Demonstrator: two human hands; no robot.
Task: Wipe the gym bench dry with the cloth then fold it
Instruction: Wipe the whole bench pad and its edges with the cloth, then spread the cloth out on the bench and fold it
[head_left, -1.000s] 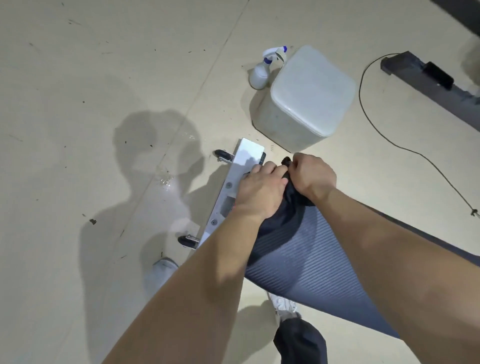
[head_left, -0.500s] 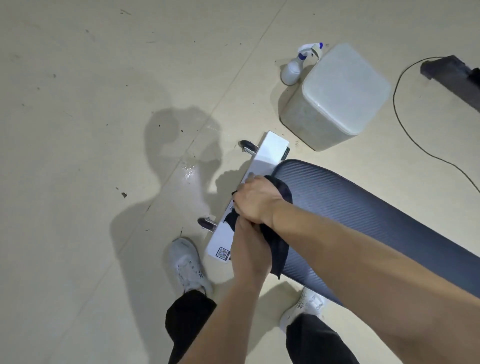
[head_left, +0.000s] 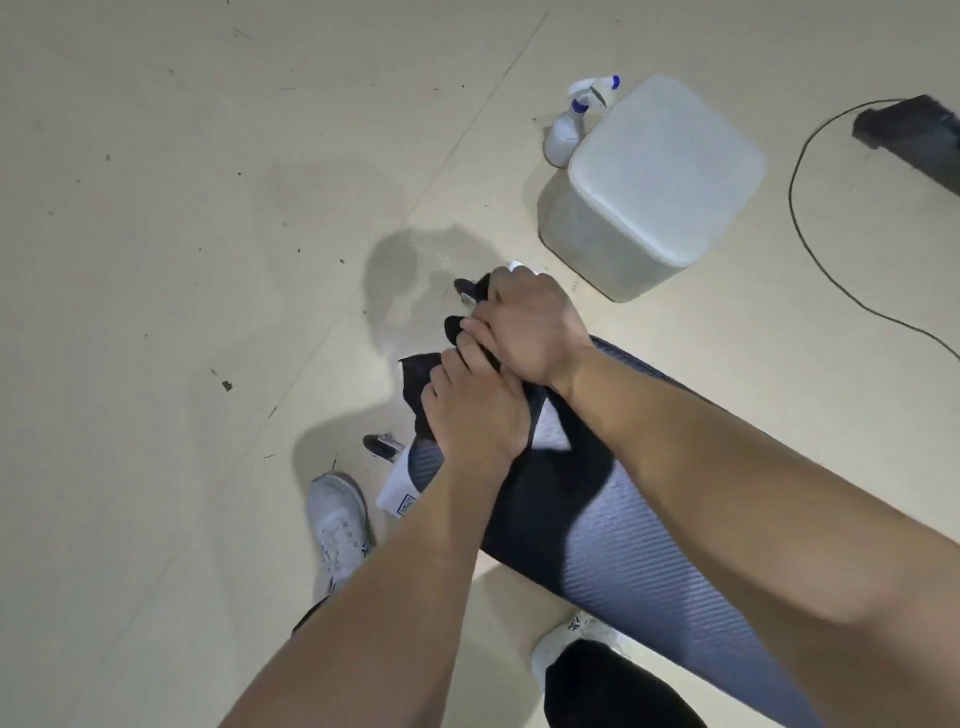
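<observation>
The gym bench (head_left: 639, 551) has a grey ribbed pad that runs from the lower right toward the middle, with a white metal foot at its end. A black cloth (head_left: 418, 382) lies over that end of the bench. My left hand (head_left: 475, 415) presses down on the cloth near the pad's tip. My right hand (head_left: 524, 322) grips the cloth's far part, just beyond the left hand and touching it. Much of the cloth is hidden under both hands.
A pale square plastic bin (head_left: 660, 182) stands on the floor past the bench, with a white spray bottle (head_left: 574, 122) behind it. A black cable (head_left: 810, 249) and a dark bar (head_left: 914, 135) lie at the right. My white shoes (head_left: 340, 525) flank the bench.
The hands have uncrossed and shifted farther along the bench end. The cloth is now spread wider over the white foot. The view has tilted down toward my feet.
</observation>
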